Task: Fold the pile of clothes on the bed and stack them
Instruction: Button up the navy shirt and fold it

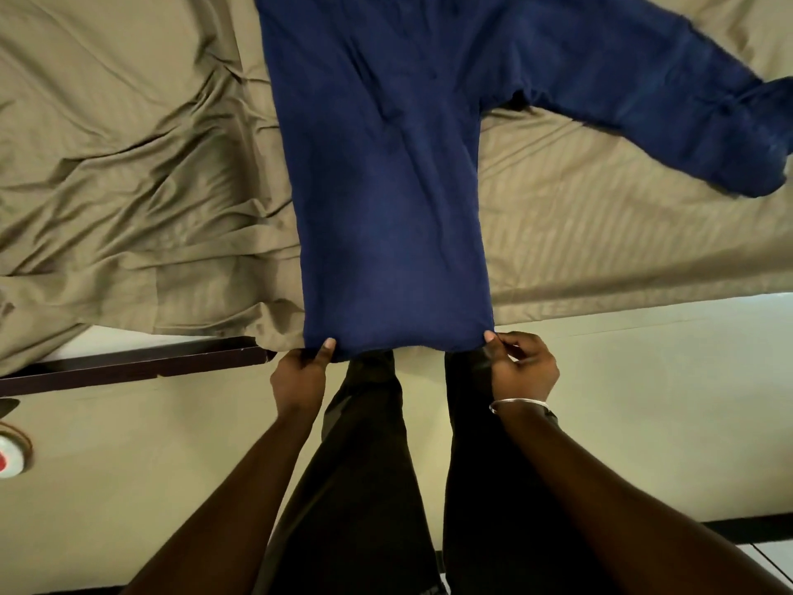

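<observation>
View from above, looking down at a bed edge w/ a person's two bare arms reaching fwd. A dark navy blue long-sleeved cloth garment (pixel 386 173) lies spread flat on the bed, body running from the top of frame down to the near edge, where its hem hangs just over the side. One sleeve (pixel 669 109) stretches out to the right across the bed; the other sleeve isn't visible. The left hand (pixel 302 375) pinches the hem's left corner, thumb on top of the fabric, fingers curled under. The right hand (pixel 521 371) pinches the hem's right corner btwn thumb and fingertips, other fingers curled; a thin silver metal bangle (pixel 519 404) sits on that wrist. Hands are well apart, one at each corner, hem pulled straight btwn them. The bed is covered by an olive-tan striped cotton sheet (pixel 128 165), heavily wrinkled at left, smoother at right. A dark brown wooden bed frame rail (pixel 137 365) shows under the sheet at lower left. Below the hands: the person's legs in black trousers (pixel 369 487) over a pale cream floor (pixel 643 423). A round white and red object (pixel 8 459), partly cut off, at far left edge.
</observation>
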The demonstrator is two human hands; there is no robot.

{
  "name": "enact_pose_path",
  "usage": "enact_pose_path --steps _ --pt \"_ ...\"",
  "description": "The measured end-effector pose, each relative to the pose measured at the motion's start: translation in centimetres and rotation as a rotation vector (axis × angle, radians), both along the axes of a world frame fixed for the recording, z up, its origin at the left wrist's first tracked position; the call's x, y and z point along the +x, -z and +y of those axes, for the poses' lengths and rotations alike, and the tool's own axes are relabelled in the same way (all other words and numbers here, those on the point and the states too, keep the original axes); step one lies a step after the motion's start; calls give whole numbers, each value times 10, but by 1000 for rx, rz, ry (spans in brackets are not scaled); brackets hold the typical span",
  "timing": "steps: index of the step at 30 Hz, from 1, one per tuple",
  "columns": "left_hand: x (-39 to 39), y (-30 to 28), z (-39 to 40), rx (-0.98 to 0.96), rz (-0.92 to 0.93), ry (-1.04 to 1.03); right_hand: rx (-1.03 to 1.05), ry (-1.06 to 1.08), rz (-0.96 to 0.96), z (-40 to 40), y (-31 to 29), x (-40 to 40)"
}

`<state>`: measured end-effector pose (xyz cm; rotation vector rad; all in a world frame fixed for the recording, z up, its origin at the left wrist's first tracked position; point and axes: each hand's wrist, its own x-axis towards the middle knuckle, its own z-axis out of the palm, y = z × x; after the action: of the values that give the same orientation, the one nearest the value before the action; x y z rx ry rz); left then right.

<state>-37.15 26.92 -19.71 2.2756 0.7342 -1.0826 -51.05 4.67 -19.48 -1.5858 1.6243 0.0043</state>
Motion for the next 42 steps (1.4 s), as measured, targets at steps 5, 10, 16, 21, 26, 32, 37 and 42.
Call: enact_pose_path --steps 5,10,16,21,26,32,37,42 --pt "-5 -8 -11 212 -25 129 -221 -412 47 -5 -2 19" --pt "-4 -23 -36 288 -249 376 -259 -855 177 -21 13 44" --pt "13 -4 -102 -7 -460 700 -226 -735 75 -77 23 51" --pt "27 7 -206 -141 -562 1064 -206 -229 105 -170 39 50" --pt "25 17 -327 -50 -385 1312 -279 179 -17 -283 42 46" --pt "23 45 -382 84 -202 1295 -204 379 37 -366 60 37" --pt "24 57 -391 180 -174 1411 -93 485 25 -397 73 32" --pt "22 60 -402 245 -146 1451 54 494 -194 -417 76 22"
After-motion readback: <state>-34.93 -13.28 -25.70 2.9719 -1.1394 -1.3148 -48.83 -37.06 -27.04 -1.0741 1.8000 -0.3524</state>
